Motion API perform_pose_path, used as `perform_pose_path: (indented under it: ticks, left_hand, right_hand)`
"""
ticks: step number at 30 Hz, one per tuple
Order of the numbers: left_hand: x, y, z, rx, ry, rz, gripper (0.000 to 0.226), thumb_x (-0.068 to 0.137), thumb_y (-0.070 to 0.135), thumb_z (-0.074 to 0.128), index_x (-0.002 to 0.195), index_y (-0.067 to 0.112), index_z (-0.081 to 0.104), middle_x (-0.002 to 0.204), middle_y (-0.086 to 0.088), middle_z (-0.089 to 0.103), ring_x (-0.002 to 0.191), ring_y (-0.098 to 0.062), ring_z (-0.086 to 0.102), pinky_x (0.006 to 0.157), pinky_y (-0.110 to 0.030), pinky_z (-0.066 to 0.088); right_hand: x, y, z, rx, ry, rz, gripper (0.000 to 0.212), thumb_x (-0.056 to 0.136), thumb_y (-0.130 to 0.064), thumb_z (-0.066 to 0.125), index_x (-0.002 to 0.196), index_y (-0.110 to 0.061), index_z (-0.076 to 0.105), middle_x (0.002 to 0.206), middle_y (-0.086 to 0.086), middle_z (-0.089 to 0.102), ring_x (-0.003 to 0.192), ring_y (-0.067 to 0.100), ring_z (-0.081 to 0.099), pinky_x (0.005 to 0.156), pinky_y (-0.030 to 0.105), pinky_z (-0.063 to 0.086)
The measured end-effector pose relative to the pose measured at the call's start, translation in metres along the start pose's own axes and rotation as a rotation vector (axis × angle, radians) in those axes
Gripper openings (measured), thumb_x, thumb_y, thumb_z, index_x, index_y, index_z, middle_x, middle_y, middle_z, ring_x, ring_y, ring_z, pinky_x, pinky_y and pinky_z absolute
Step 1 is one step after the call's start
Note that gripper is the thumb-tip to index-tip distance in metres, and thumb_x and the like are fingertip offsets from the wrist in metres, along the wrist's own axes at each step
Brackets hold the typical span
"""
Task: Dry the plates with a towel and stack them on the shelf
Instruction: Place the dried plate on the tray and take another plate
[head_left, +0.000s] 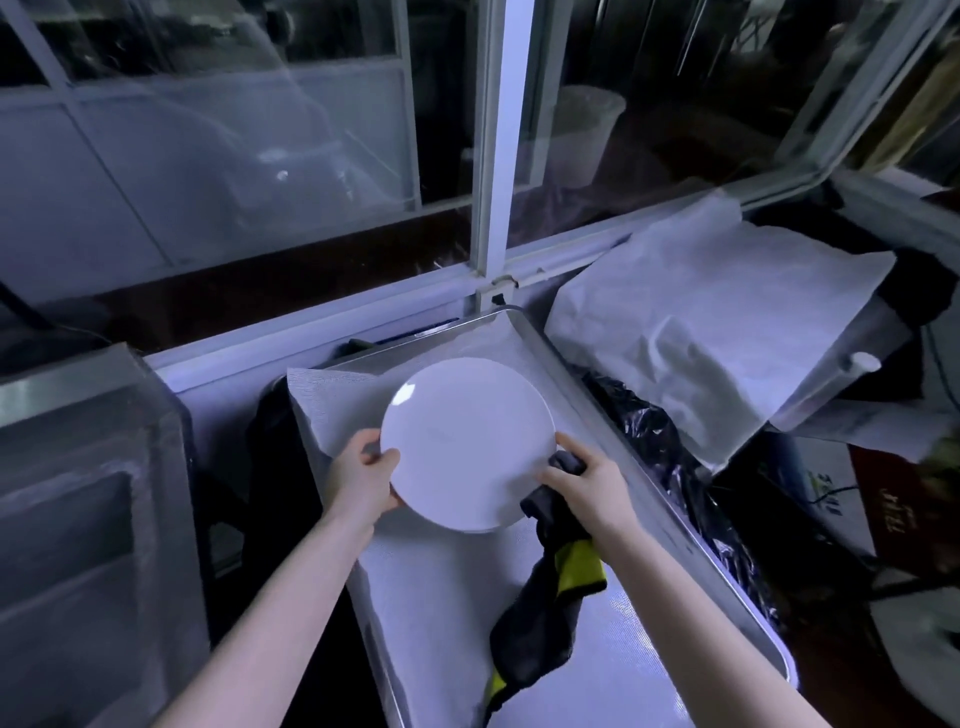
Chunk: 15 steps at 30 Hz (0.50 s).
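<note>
Holding a white plate (462, 441) by its left rim, the left hand (363, 480) has the thumb on the top face and the fingers curled underneath. The right hand (582, 486) grips a dark towel (545, 597) with a yellow edge — pressing it on the plate's right rim. The plate is tilted, above a metal tray (670, 519) lined with white sheet (431, 597), near a window frame (493, 156).

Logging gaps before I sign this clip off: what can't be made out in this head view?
Head view:
Underside of the plate: turned away from the camera.
Fingers of the left hand: behind the plate; only the thumb shows.
Grip of the right hand: partly buried in the towel.
Contents under the white sheet: covered.
A shelf or further plates: none recognisable in the dim frame.
</note>
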<state>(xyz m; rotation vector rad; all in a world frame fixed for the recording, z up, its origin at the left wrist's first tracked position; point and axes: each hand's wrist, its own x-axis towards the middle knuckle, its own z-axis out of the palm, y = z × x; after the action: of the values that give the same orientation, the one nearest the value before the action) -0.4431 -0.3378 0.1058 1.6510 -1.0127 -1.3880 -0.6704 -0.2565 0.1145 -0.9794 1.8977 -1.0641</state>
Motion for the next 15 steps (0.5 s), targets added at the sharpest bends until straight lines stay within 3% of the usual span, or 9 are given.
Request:
perform_pose_path:
  ticks: [2, 4, 6, 8, 10, 13, 15]
  left_hand:
    - [0.005, -0.002, 0.004, 0.024, 0.013, -0.002, 0.023, 0.095, 0.001, 0.058, 0.101, 0.022, 0.064, 0.095, -0.001, 0.070, 0.082, -0.021, 0.066, 0.053, -0.030, 0.057]
    - [0.010, -0.004, 0.009, 0.093, 0.030, 0.017, 0.026, 0.091, 0.000, 0.061, 0.102, 0.021, 0.071, 0.097, -0.004, 0.075, 0.086, -0.026, 0.069, 0.072, -0.042, 0.062]
    - [0.012, -0.006, 0.012, 0.227, 0.067, 0.065, 0.027, 0.088, 0.004, 0.063, 0.104, 0.020, 0.076, 0.094, 0.000, 0.077, 0.085, -0.023, 0.069, 0.082, -0.038, 0.057]
    - [0.010, -0.008, 0.016, 0.332, 0.110, 0.122, 0.022, 0.086, 0.007, 0.065, 0.097, 0.022, 0.077, 0.076, 0.013, 0.074, 0.081, -0.023, 0.068, 0.076, -0.034, 0.053]
    - [0.009, -0.010, 0.018, 0.409, 0.133, 0.184, 0.015, 0.085, 0.009, 0.065, 0.090, 0.019, 0.075, 0.063, 0.007, 0.068, 0.079, -0.029, 0.068, 0.073, -0.035, 0.053]
    - [0.007, -0.011, 0.020, 0.526, 0.149, 0.263, 0.012, 0.087, 0.012, 0.063, 0.090, 0.019, 0.073, 0.066, -0.002, 0.067, 0.076, -0.031, 0.064, 0.068, -0.035, 0.050]
    - [0.007, -0.013, 0.019, 0.601, 0.169, 0.309, 0.010, 0.089, 0.013, 0.062, 0.088, 0.016, 0.071, 0.068, -0.006, 0.064, 0.074, -0.032, 0.059, 0.067, -0.037, 0.048]
  right_hand:
    - [0.006, 0.004, 0.000, 0.003, -0.007, 0.011, 0.058, 0.077, -0.012, 0.069, 0.079, -0.069, 0.060, 0.097, -0.034, 0.056, 0.100, 0.010, 0.054, 0.078, 0.018, 0.050]
    - [0.012, 0.009, 0.000, 0.001, 0.005, 0.014, 0.049, 0.076, -0.010, 0.068, 0.092, -0.054, 0.057, 0.108, -0.025, 0.048, 0.104, 0.015, 0.050, 0.089, 0.030, 0.049]
    - [0.017, 0.014, 0.000, -0.008, 0.009, 0.012, 0.048, 0.075, -0.008, 0.068, 0.096, -0.047, 0.049, 0.109, -0.020, 0.045, 0.105, 0.019, 0.048, 0.091, 0.033, 0.046]
    - [0.020, 0.016, 0.000, -0.023, 0.022, 0.018, 0.047, 0.075, -0.010, 0.069, 0.095, -0.048, 0.049, 0.109, -0.019, 0.050, 0.104, 0.020, 0.051, 0.088, 0.034, 0.050]
    - [0.023, 0.018, 0.001, -0.056, 0.044, 0.029, 0.048, 0.075, -0.012, 0.070, 0.096, -0.050, 0.048, 0.109, -0.011, 0.056, 0.103, 0.024, 0.055, 0.088, 0.035, 0.051]
    - [0.027, 0.021, 0.001, -0.086, 0.066, 0.030, 0.048, 0.074, -0.014, 0.070, 0.097, -0.049, 0.045, 0.106, 0.004, 0.060, 0.102, 0.028, 0.056, 0.088, 0.034, 0.050]
    - [0.027, 0.024, 0.003, -0.103, 0.060, 0.017, 0.049, 0.074, -0.015, 0.070, 0.096, -0.052, 0.046, 0.101, 0.004, 0.066, 0.097, 0.026, 0.056, 0.077, 0.026, 0.050]
